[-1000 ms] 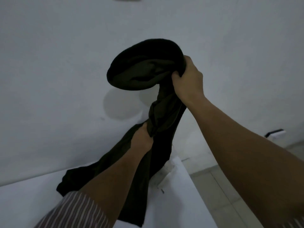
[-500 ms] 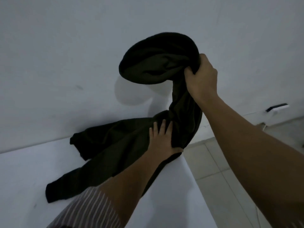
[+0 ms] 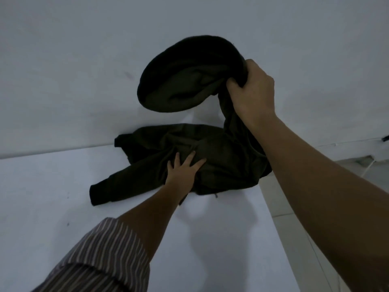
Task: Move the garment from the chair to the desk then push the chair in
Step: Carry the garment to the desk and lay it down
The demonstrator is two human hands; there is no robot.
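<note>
A dark hooded garment [image 3: 221, 152] lies mostly on the white desk [image 3: 52, 197] near its back right corner, one sleeve stretched toward the left. My left hand [image 3: 184, 167] rests flat on the garment's body, fingers spread. My right hand [image 3: 252, 93] is raised above the desk and grips the garment by the neck, with the hood hanging open to the left of it. The chair is out of view.
A plain white wall [image 3: 84, 70] stands right behind the desk. The desk's right edge [image 3: 273, 218] drops to a tiled floor [image 3: 299, 207]. A thin cable [image 3: 370, 164] and a dark object [image 3: 386, 138] sit by the wall at far right.
More of the garment has come down onto the desk and spread out. My left hand let go of the cloth and now presses flat on it. My right hand has lowered slightly with the hood.
</note>
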